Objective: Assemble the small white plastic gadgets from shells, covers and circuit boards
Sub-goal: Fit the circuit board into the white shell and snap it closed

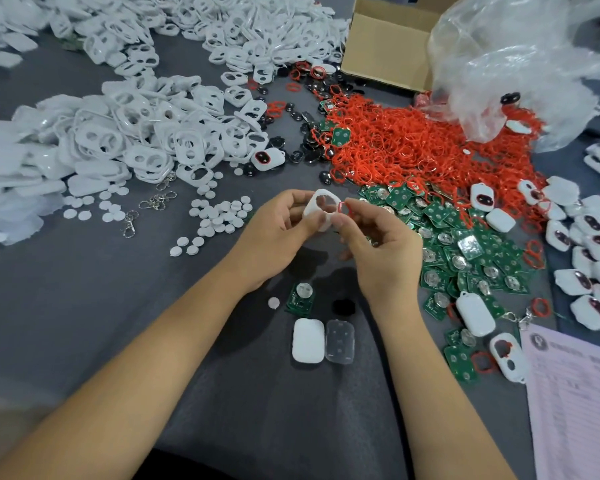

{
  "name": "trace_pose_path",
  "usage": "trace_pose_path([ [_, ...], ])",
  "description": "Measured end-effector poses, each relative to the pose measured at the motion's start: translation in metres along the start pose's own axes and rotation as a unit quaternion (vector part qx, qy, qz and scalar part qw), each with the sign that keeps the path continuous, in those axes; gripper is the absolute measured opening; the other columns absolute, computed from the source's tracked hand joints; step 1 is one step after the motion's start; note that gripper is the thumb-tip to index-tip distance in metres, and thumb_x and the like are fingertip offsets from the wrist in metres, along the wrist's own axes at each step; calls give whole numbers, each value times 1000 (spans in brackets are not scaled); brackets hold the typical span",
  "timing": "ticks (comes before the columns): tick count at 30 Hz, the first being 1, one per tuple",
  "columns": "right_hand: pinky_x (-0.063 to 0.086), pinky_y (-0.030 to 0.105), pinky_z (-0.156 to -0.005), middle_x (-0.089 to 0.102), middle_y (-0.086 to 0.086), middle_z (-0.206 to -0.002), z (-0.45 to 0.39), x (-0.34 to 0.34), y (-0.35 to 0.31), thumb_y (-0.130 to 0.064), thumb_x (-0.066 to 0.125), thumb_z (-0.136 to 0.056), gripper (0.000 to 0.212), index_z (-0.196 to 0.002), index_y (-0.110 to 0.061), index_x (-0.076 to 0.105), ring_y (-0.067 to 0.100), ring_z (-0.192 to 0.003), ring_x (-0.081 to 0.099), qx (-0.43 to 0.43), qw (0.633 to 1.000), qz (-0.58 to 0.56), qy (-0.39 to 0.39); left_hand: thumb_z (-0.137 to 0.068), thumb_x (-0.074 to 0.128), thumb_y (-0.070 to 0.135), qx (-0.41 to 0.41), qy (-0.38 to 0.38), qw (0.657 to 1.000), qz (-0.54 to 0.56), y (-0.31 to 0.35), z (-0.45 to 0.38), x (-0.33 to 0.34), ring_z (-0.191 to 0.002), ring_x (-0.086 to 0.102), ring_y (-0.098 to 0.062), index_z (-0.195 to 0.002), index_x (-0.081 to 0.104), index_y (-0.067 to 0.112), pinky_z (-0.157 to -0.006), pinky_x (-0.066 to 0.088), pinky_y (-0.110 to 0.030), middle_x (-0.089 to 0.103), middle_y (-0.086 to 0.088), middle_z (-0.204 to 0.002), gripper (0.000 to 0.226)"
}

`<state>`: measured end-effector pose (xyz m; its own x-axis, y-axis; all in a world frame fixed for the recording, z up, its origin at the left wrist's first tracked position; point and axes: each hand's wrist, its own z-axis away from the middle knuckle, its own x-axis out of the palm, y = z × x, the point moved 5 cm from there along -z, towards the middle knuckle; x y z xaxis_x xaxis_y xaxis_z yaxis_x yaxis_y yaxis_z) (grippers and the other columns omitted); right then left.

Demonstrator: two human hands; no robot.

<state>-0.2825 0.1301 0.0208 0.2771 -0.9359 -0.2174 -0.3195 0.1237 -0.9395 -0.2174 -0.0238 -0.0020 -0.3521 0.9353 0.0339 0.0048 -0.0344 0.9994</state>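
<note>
While white shell (321,211) is being held above bench (153,306) by left hand (274,233), red ring (343,207) is being pinched by right hand (378,247). Shell probably light, stiff: edge grip advised. Ring likely soft, easily dropped.

Both forearms are bare right up to the frame edge, no sleeves in sight. The left hand (278,233) and right hand (378,251) are bare too.
</note>
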Motion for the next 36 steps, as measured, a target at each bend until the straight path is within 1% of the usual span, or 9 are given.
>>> trace_pose_path([
  [2,61,44,-69,76,-1,-94,0,-1,0,-21,79,-92,18,-111,-22,77,16,-81,72,-27,998,50,9,-105,61,14,-1,-16,1000,16,-1,0,2,-103,76,-21,-124,63,6,-91,61,-31,79,-6,-107,21],
  [3,61,42,-75,75,0,-98,1,-2,-2,-20,78,-93,21,-114,-18,76,15,-85,72,-48,996,78,13,-105,60,14,0,-22,1000,21,-1,0,3,-101,77,-22,-123,63,4,-88,62,-30,80,-7,-105,20],
  [6,55,24,-82,74,1,-102,2,-3,-8,-13,76,-94,25,-119,-13,74,12,-90,70,-114,982,150,23,-105,60,12,2,-36,999,26,1,1,6,-97,78,-25,-125,62,8,-83,62,-29,80,-7,-105,21],
  [10,43,7,-74,71,-7,-102,1,-4,-10,-11,67,-99,20,-119,-12,71,2,-88,64,-119,976,176,39,-106,59,10,3,-58,998,28,2,1,10,-98,78,-29,-131,59,8,-84,64,-34,79,-9,-107,25],
  [16,44,11,-74,70,1,-95,1,-1,-15,2,65,-94,20,-102,-12,76,8,-83,62,-146,968,204,15,-104,63,13,5,-58,998,10,2,1,9,-98,77,-25,-127,62,5,-85,64,-37,79,-6,-107,25],
  [23,50,17,-75,71,0,-93,4,-2,-13,-7,73,-94,8,-100,-12,74,10,-81,66,-115,979,165,28,-104,65,18,25,-58,998,-13,0,1,7,-94,77,-21,-113,69,6,-85,64,-37,79,-5,-98,16],
  [26,46,12,-78,69,-1,-95,4,0,-14,-9,72,-95,8,-101,-11,75,8,-83,64,-132,974,183,8,-104,65,20,22,-46,999,-3,-4,0,6,-93,77,-24,-110,71,9,-86,64,-44,77,-8,-96,14],
  [31,39,5,-87,68,1,-105,3,3,-17,-6,76,-90,24,-114,-11,76,1,-93,58,-152,965,209,-37,-106,61,20,12,-20,1000,19,-4,-2,4,-91,76,-28,-110,72,8,-86,64,-47,75,-12,-94,17],
  [36,49,18,-80,68,-5,-100,2,-1,-14,-11,74,-92,20,-110,-18,77,10,-87,64,-126,973,191,-25,-108,57,23,0,-28,999,30,-2,0,6,-94,77,-29,-106,74,12,-86,64,-47,76,-14,-97,20],
])
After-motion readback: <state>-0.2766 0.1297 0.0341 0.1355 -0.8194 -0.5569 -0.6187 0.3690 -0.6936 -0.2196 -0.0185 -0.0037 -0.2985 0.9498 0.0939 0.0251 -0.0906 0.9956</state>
